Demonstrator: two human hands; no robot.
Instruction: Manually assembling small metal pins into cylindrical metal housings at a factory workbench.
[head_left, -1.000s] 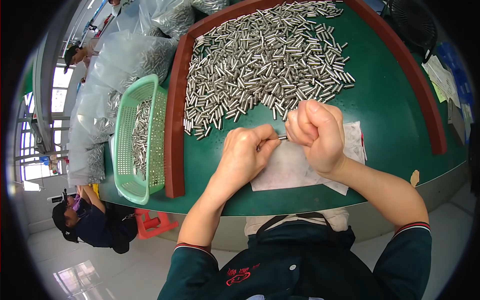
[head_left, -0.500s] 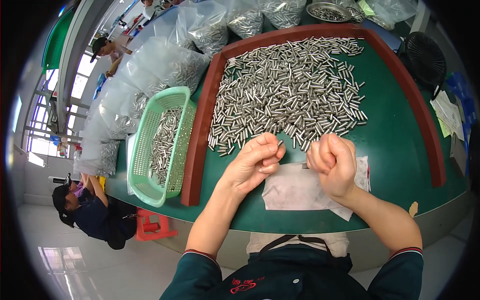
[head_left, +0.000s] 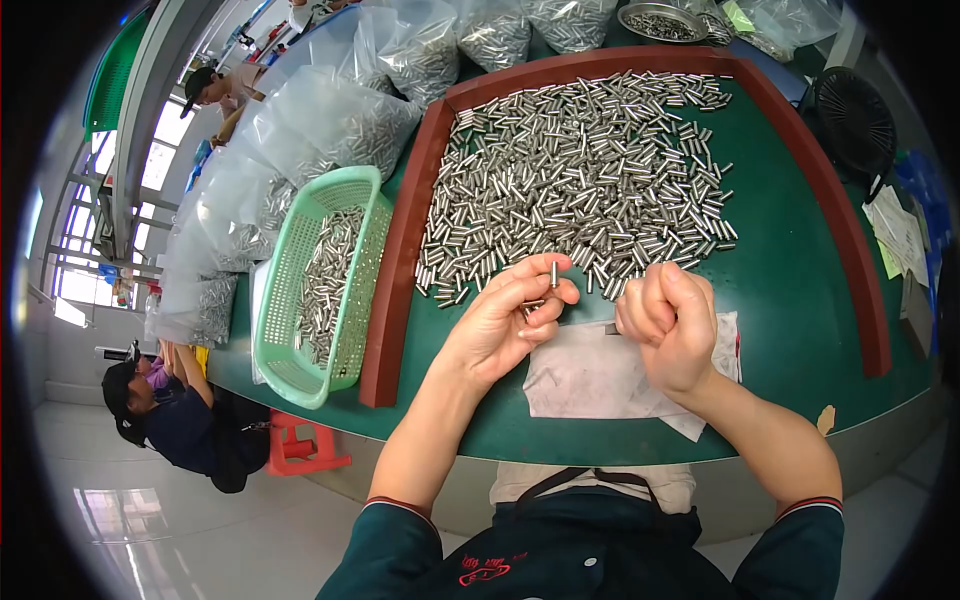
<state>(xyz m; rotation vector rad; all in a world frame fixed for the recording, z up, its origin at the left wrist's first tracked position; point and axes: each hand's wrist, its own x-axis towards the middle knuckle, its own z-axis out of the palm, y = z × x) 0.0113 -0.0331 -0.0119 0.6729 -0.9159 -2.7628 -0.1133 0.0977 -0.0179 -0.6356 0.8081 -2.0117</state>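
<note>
Forearms (head_left: 425, 445) angle inward from the lower edge, bringing both hands near a pale cloth (head_left: 585, 385) on the green table (head_left: 790, 300). The left hand (head_left: 500, 325), palm turned partly up, pinches a metal pin (head_left: 555, 275) at its thumb and fingertips, with more pins (head_left: 533, 305) showing among its curled fingers. Apart from it, the right hand (head_left: 665, 325) is balled into a fist; what it encloses cannot be told. Loose pins (head_left: 570, 170) lie heaped just beyond both.

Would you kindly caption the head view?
Left hand holding small silver metal cylinders beside similar ones strewn across a green tabletop.
</note>
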